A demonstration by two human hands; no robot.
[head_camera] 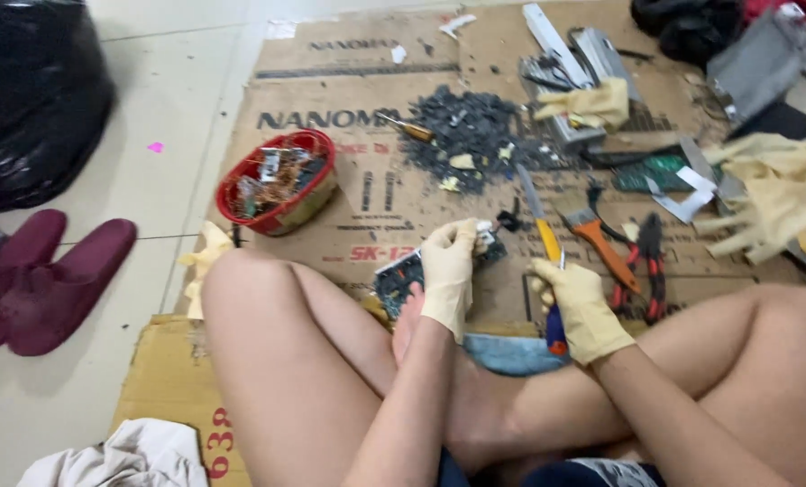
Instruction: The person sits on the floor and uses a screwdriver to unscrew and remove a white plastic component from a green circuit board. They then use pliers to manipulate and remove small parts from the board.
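From the head camera, the person sits cross-legged on a flattened cardboard sheet [349, 234] laid over the tiled floor, so scraps land on the card rather than the tiles.

The left hand [448, 271], gloved, has its fingers closed around a small dark electronic part [489, 242], propped on a circuit board [398, 278] near the sheet's near edge, which steadies it for prying.

The right hand [583, 307], also gloved, is wrapped around the handle of a yellow-handled knife [540, 225], blade pointing away toward the part.

A red basket [277, 180] of salvaged bits sits toward the left edge. A heap of dark fragments [466, 131] lies further out, with a brush [597, 236] and red pliers [648, 271] just right of the knife, within reach.
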